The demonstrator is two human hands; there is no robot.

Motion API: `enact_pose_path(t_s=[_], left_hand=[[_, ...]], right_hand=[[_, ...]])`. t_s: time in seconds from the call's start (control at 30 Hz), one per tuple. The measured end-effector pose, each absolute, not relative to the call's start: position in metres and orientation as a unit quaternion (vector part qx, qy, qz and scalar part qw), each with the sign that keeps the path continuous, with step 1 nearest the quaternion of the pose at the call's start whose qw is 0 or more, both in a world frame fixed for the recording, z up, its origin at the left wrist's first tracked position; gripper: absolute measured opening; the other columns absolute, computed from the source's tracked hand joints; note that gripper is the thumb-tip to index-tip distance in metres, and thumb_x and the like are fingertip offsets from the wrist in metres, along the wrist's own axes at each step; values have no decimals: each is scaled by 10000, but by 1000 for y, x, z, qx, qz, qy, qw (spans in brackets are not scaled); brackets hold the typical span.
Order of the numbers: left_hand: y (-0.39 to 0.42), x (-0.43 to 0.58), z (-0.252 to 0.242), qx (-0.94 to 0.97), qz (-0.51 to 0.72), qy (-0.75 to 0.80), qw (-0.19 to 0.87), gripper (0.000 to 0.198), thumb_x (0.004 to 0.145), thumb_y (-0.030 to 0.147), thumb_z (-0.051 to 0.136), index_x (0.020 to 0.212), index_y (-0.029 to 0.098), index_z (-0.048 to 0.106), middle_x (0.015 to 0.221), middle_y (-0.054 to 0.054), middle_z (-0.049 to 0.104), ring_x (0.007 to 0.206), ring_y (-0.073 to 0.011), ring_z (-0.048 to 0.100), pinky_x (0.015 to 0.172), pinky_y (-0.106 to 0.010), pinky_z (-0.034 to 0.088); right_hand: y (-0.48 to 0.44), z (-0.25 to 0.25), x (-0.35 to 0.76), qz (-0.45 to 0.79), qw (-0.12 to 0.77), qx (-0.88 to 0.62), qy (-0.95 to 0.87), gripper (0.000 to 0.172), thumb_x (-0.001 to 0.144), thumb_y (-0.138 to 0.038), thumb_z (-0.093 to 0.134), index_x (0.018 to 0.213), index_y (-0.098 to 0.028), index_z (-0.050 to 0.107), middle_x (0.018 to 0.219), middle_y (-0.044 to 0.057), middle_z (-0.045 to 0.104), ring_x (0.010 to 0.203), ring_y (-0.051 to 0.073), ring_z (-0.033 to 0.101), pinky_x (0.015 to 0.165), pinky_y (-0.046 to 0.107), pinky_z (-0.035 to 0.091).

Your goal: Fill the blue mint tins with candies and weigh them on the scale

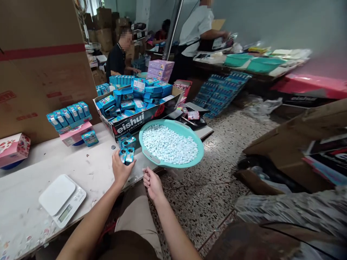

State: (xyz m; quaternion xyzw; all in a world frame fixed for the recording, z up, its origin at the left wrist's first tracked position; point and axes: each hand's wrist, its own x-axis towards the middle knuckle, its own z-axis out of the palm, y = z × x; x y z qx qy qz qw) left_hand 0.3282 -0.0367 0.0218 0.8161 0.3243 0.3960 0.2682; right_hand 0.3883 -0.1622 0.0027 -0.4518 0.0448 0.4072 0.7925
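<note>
My left hand [121,169] is closed around small blue candy boxes [127,155] on the near edge of the table. Round dark openings show in their tops, and another blue box [127,140] stands just behind them. My right hand [152,183] is beside the near rim of a turquoise basin [199,159], its fingers curled with the tips pressed together. Whatever lies in those fingers, if anything, is too small to name. Pale blue and white candies [169,144] cover the basin's bottom.
An open carton [130,126] heaped with blue boxes stands behind the basin. To the left are a white scale [62,200], a row of blue boxes [69,117] and pink boxes [12,151]. Co-workers [193,32] work farther back. Cartons [295,144] stand at right.
</note>
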Motion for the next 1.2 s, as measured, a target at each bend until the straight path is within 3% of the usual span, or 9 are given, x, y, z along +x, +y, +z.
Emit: enact_pose_path(t_s=[0.1, 0.17, 0.4, 0.6, 0.73, 0.87, 0.97, 1.1, 1.2], left_hand=[[-33, 324, 23, 830, 359, 328, 273, 449, 691, 323, 674, 1087, 201, 501, 1138, -96, 496, 1127, -252, 485, 965, -395, 418], [-28, 312, 26, 848, 332, 308, 275, 400, 670, 276, 675, 1038, 206, 536, 1141, -88, 501, 1113, -242, 498, 956, -379, 428], [9, 257, 35, 909, 244, 228, 248, 424, 702, 279, 651, 1120, 253, 583, 1261, -86, 495, 1174, -247, 476, 1008, -426, 397], [19, 235, 40, 946, 240, 181, 125, 455, 716, 299, 670, 1164, 307, 589, 1391, -72, 409, 1310, -306, 308, 1054, -503, 325], [2, 231, 32, 947, 260, 186, 40, 430, 788, 243, 598, 1207, 326, 558, 1377, -69, 428, 1255, -281, 369, 1026, -493, 354], [-13, 226, 22, 927, 315, 203, -3, 412, 811, 217, 578, 1207, 327, 561, 1347, -88, 429, 1196, -274, 398, 968, -462, 399], [-22, 225, 15, 907, 360, 216, 32, 351, 813, 182, 571, 1128, 331, 612, 1270, -86, 460, 1131, -253, 425, 944, -459, 414], [-40, 226, 2, 864, 410, 242, 161, 215, 827, 156, 536, 988, 254, 641, 1212, -93, 467, 1121, -236, 461, 896, -432, 463], [-53, 225, -4, 852, 410, 235, 226, 261, 816, 119, 515, 1051, 220, 567, 1130, -93, 528, 1062, -206, 522, 879, -400, 490]], right_hand=[[-163, -3, 392, 408, 787, -462, 32, 364, 635, -479, 698, 705, -140, 584, 425, -121, 281, 339, 6, 179, 349, 172, 65], [-162, -7, 391, 417, 782, -462, 34, 354, 634, -472, 700, 694, -144, 580, 425, -121, 278, 337, 6, 181, 349, 173, 62], [-157, -15, 388, 450, 768, -455, 30, 392, 594, -491, 733, 688, -142, 582, 440, -114, 310, 334, -1, 201, 338, 159, 94], [-151, -13, 385, 462, 762, -453, 30, 423, 561, -508, 750, 684, -143, 576, 436, -117, 308, 334, -6, 201, 331, 150, 96], [-146, -14, 379, 456, 757, -467, 32, 429, 560, -511, 741, 729, -148, 588, 435, -123, 302, 331, 0, 189, 330, 158, 85], [-131, -12, 370, 445, 732, -515, -8, 485, 611, -513, 691, 898, -126, 640, 440, -137, 238, 345, 9, 145, 354, 169, 65], [-113, -13, 362, 428, 699, -569, -59, 476, 651, -507, 640, 925, -118, 650, 435, -127, 245, 365, 29, 178, 373, 181, 97], [-100, -17, 353, 353, 660, -647, -146, 441, 715, -524, 536, 853, -125, 661, 470, -58, 441, 461, 88, 364, 436, 205, 266], [-104, -20, 346, 315, 640, -669, -210, 456, 737, -542, 487, 823, -131, 666, 546, -13, 542, 561, 127, 445, 516, 229, 341]])
